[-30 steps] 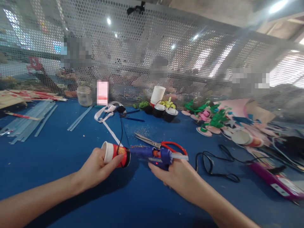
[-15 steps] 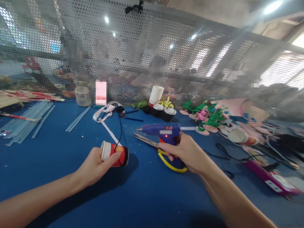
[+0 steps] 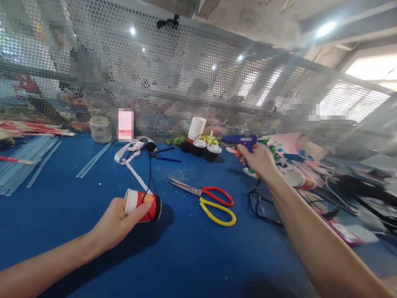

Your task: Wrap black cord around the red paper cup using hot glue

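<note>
My left hand [image 3: 116, 221] is closed around a small red paper cup [image 3: 143, 205] with a white rim and a black base, held on its side just above the blue table [image 3: 186, 256]. A thin black cord [image 3: 150, 176] runs from the cup toward the back. My right hand [image 3: 258, 159] is stretched out far to the back right and grips a blue glue gun [image 3: 239, 140], nozzle pointing left, its red light on. Scissors [image 3: 208, 198] with one red and one yellow handle lie between my two hands.
Two black cups with handles [image 3: 205, 150] and a white cup stack [image 3: 197, 127] stand at the back. Green and pink craft pieces [image 3: 288, 151] pile at the right, black cables [image 3: 263, 207] beside them. Clear glue sticks [image 3: 27, 165], a jar [image 3: 99, 129] and white ribbon [image 3: 130, 155] lie left. A perforated screen [image 3: 198, 74] closes the back.
My right hand lifted the glue gun away from the cup's base and carried it up and to the back right. The scissors are now uncovered. The left hand kept the cup.
</note>
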### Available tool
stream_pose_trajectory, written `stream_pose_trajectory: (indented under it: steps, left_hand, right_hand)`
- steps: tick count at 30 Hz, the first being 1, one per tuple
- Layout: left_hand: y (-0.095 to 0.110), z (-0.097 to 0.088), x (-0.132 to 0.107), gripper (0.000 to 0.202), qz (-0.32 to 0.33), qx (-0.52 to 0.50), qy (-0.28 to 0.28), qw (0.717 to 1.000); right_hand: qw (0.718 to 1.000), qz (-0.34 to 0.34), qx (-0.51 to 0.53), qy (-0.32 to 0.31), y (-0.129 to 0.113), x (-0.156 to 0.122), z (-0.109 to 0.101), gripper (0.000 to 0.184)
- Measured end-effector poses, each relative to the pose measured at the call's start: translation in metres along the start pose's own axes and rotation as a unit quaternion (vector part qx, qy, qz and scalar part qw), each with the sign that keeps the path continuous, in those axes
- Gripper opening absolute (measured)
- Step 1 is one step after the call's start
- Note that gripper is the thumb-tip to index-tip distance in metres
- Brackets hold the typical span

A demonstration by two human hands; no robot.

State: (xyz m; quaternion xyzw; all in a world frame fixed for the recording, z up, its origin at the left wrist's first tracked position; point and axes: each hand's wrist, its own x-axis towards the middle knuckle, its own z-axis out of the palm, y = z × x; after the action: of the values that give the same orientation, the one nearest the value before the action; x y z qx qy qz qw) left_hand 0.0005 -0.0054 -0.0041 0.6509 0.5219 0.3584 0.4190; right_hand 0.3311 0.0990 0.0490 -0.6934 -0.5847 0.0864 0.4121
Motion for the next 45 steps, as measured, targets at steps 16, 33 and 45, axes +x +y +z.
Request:
stream_pose_trajectory:
  steps: [16,33,45]
  left_hand:
    - [0.002,0.006,-0.002,0.036,-0.005,0.047,-0.017,0.999]
    - [0.015,0.010,0.000,0.033,-0.024,-0.055,-0.050,0.997]
    - [0.019,0.005,0.002,0.021,-0.134,-0.196,-0.038,0.971]
  right_hand:
    - [0.968,-0.133,-0.091,-0.192,-0.055,-0.071,0.074,0.035]
    - [0.886,-0.140,0.314,-0.310,-0.110,-0.131,0.076,0.014]
    - [0.908,-0.101,0.331,-0.235,-0.101,-0.125,0.068,0.016]
